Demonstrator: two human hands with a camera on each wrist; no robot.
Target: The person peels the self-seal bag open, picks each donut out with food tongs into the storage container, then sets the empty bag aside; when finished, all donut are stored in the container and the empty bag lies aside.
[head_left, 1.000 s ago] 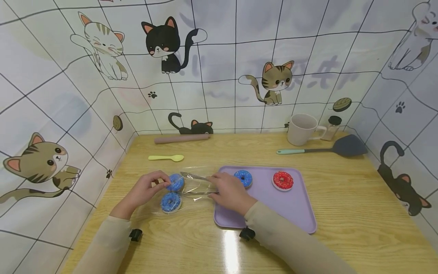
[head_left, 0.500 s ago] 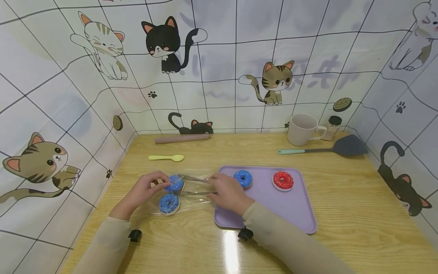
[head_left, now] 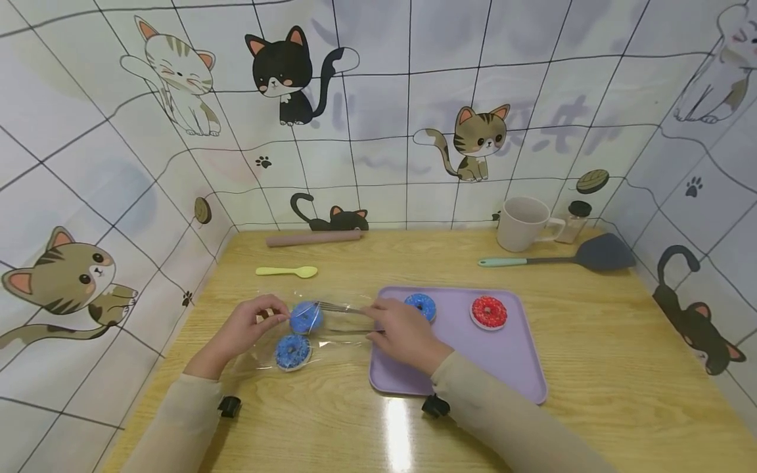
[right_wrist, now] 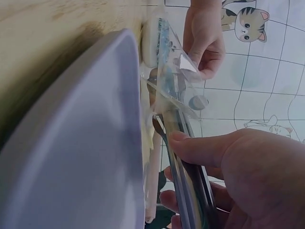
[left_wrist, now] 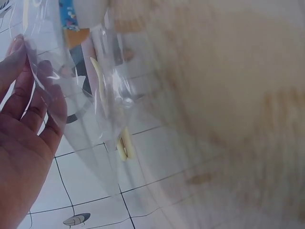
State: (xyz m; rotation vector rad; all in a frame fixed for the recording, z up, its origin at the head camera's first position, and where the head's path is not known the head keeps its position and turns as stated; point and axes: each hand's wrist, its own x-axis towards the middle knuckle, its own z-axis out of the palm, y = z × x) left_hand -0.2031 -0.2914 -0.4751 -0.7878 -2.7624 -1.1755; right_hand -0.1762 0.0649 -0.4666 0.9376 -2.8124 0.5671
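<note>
My left hand [head_left: 248, 328] pinches the edge of a clear plastic bag [left_wrist: 71, 95] between thumb and fingers. Two blue-frosted donuts lie at the bag: the upper donut [head_left: 306, 317] shows through the film beside my left fingertips, and the lower donut [head_left: 292, 352] sits just in front of it. In my right hand [head_left: 408, 335] I grip metal tongs [right_wrist: 183, 167], their arms spread and a slotted tip [head_left: 334, 307] reaching the right side of the upper donut. Whether the tips touch that donut I cannot tell.
A purple tray [head_left: 473, 361] under my right forearm bears a blue donut [head_left: 420, 307] and a red donut [head_left: 489, 312]. Behind are a yellow spoon [head_left: 286, 272], a rolling pin [head_left: 313, 238], a mug [head_left: 522, 225], a shaker jar [head_left: 573, 223] and a spatula [head_left: 603, 252].
The tongs and my right hand shifted slightly left, then back right. The upper donut likewise went a little left, then right. The lower donut moved slightly toward me. My left hand kept hold of the bag.
</note>
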